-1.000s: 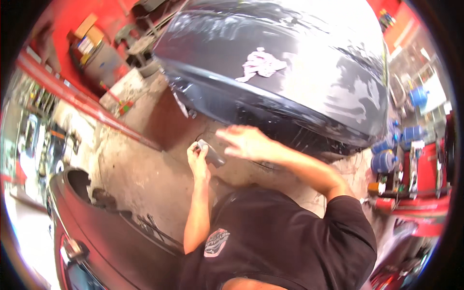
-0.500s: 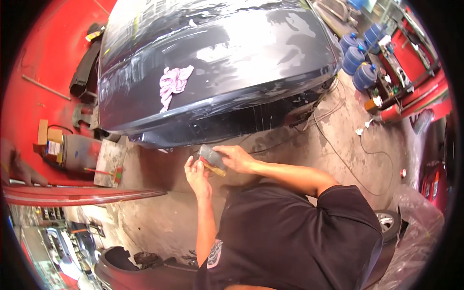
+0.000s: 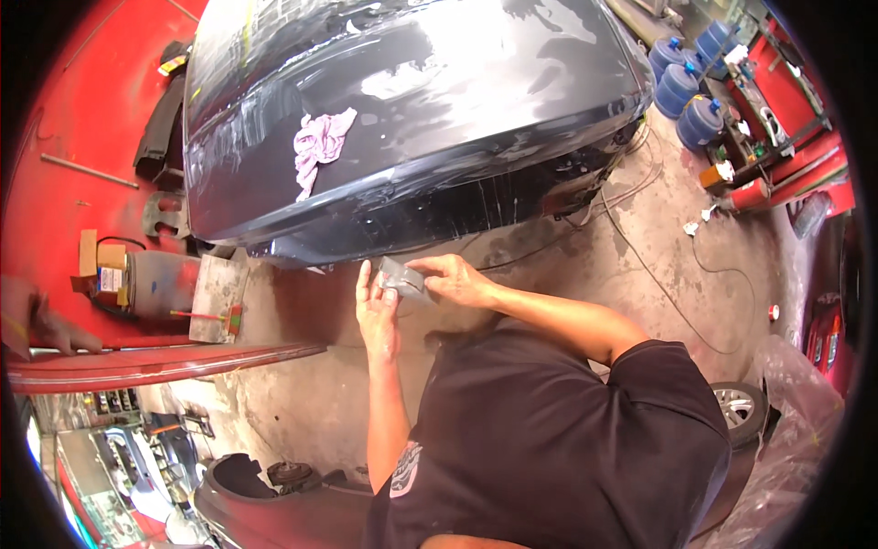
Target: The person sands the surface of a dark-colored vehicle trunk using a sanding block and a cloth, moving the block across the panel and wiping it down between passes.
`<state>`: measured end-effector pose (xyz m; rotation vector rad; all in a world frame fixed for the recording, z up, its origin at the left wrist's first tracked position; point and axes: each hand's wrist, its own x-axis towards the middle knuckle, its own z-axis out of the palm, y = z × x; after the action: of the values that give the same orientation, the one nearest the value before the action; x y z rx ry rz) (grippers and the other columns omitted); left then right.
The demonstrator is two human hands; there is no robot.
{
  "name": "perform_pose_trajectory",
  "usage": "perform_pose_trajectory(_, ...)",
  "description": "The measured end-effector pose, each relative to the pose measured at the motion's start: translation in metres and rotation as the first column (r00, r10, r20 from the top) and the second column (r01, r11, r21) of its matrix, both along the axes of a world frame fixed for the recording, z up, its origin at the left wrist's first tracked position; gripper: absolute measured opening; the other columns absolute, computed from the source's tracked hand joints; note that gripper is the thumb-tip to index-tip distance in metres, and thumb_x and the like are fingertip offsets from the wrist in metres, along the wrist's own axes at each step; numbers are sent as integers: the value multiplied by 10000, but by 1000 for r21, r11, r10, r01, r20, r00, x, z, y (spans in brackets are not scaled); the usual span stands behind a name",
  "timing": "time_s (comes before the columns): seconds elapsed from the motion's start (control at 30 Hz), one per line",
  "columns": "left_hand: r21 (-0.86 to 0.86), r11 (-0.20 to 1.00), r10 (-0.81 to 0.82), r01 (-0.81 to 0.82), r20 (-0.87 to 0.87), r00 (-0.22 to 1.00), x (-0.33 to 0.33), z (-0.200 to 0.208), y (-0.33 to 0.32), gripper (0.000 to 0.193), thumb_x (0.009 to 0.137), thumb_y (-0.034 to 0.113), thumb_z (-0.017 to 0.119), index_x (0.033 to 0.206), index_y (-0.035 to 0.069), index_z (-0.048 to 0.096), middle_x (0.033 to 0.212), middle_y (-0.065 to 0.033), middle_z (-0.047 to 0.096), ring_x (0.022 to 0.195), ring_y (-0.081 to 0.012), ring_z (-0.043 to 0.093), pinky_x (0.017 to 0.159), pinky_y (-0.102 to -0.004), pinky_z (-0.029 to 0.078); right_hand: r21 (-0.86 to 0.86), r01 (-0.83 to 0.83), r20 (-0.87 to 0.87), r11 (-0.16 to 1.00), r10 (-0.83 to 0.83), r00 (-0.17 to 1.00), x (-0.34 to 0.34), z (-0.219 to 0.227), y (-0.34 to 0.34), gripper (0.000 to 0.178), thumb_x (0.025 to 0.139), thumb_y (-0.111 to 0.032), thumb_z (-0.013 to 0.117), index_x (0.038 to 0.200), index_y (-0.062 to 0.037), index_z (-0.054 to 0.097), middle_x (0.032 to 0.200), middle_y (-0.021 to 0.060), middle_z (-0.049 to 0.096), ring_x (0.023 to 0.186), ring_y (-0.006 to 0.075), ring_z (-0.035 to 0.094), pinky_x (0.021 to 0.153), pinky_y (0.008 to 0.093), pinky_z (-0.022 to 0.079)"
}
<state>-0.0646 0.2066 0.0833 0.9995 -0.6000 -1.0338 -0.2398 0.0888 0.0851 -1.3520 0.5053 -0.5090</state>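
Between my hands, in front of the car, is a grey folded piece that looks like sandpaper (image 3: pixel 402 278). My left hand (image 3: pixel 377 320) grips its left end with the thumb over it, while other fingers point upward. On the other end, my right hand (image 3: pixel 460 282) pinches it between thumb and fingers. Beyond them stands a dark car (image 3: pixel 393 137), its glossy panel marked with whitish smears and reflections. A crumpled pink cloth (image 3: pixel 320 142) lies on the left part of that panel.
Blue water jugs (image 3: pixel 677 90) stand at the far right beside a cluttered rack. A thin hose (image 3: pixel 640 270) curves over the concrete floor. To the left are a grey drum (image 3: pixel 163 282), a board (image 3: pixel 218 297) and a red beam (image 3: pixel 183 366). A dark bumper (image 3: pixel 247 508) lies behind me.
A yellowish block seen under the grey piece is now out of sight, and the grey piece has turned between my fingers. The view has shifted slightly.
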Motion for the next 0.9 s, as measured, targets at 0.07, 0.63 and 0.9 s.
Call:
perform_pose_trajectory(0.07, 8, 1000, -25, 24, 107, 994, -2, 2, 1, 807, 977, 112, 769, 1647, 104, 319, 1516, -174, 567, 1364, -271, 575, 1131, -435, 485, 17, -61, -95, 998, 62, 994, 1, 2, -2, 570, 855, -30, 518, 1409, 35, 633, 1147, 112, 772, 992, 173, 685, 883, 337, 551)
perform_pose_trajectory(0.63, 74, 983, 162, -169, 97, 982, -4, 6, 6, 802, 906, -90, 722, 1599, 41, 340, 1374, -153, 610, 1245, -225, 608, 1089, -377, 503, -129, -236, -47, 963, 232, 972, 13, 13, -7, 696, 994, -335, 736, 1581, -49, 492, 1467, 164, 610, 1331, 246, 595, 1085, 409, 491)
perform_pose_trajectory(0.9, 120, 989, 70, -81, 97, 993, -12, 8, -6, 880, 863, -54, 795, 1605, 53, 335, 1360, -143, 609, 1231, -218, 605, 1070, -378, 519, -101, -96, 20, 990, 98, 995, 8, -4, -7, 664, 954, -269, 774, 1529, -48, 528, 1461, 164, 614, 1352, 276, 580, 1115, 420, 467)
